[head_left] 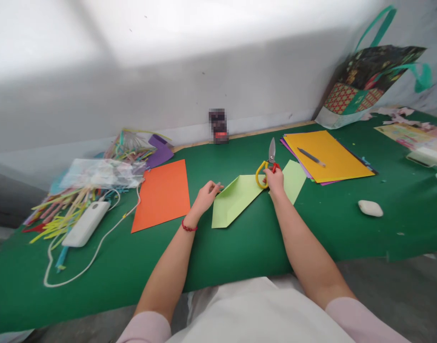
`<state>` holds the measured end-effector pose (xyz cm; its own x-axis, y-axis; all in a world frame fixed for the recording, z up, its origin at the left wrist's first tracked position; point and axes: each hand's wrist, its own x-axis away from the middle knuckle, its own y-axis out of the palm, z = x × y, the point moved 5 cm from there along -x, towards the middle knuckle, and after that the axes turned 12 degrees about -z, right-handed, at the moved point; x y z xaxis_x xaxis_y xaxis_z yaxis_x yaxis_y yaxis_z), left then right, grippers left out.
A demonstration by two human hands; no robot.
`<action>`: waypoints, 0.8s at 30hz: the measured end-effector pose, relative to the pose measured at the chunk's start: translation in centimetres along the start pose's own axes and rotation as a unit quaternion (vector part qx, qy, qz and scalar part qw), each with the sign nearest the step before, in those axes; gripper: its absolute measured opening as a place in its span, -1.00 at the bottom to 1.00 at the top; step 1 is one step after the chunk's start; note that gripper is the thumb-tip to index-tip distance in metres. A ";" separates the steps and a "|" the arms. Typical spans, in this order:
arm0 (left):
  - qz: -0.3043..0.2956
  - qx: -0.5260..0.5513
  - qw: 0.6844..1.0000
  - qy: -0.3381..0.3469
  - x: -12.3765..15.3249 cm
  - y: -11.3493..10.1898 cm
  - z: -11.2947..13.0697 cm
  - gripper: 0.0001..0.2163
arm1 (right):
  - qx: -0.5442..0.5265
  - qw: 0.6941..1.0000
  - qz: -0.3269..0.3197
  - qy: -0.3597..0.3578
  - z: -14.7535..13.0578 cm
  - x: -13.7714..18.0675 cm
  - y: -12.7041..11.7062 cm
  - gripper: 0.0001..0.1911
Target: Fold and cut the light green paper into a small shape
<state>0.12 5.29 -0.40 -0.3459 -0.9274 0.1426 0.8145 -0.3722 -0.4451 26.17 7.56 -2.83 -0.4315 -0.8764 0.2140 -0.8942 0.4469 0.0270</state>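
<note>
The right hand (274, 181) grips yellow-handled scissors (272, 155), partly hiding them. The left hand (206, 196), loosely curled, touches folded green paper (236, 200); its grip is unclear.

Beyond the scissors (268, 166), by the wall, a small dark object (218, 126) is blurred past reading. The right hand (274, 181) grips the scissors, hiding one handle and part of the green paper (236, 200). Left of the scissors, the left hand (205, 196) curls at the paper's corner; whether it pinches is unclear. Right of the scissors, a yellow sheet (329, 155) leaves only edges of the sheets (323, 182) beneath. Farther right, a box (427, 155) runs off the frame.
</note>
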 end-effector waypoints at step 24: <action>0.076 0.073 0.990 -0.092 1.2 -2.3 0.3 -0.87 | 0.233 0.967 -0.002 -0.108 -1.7 0.1 -0.6 -0.87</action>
<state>-2.06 5.02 1.06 -0.1343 -0.9594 0.2480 0.9139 -0.2166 -0.3432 26.90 7.49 -1.20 -0.3976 -0.9175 0.0052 -0.8311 0.3577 -0.4258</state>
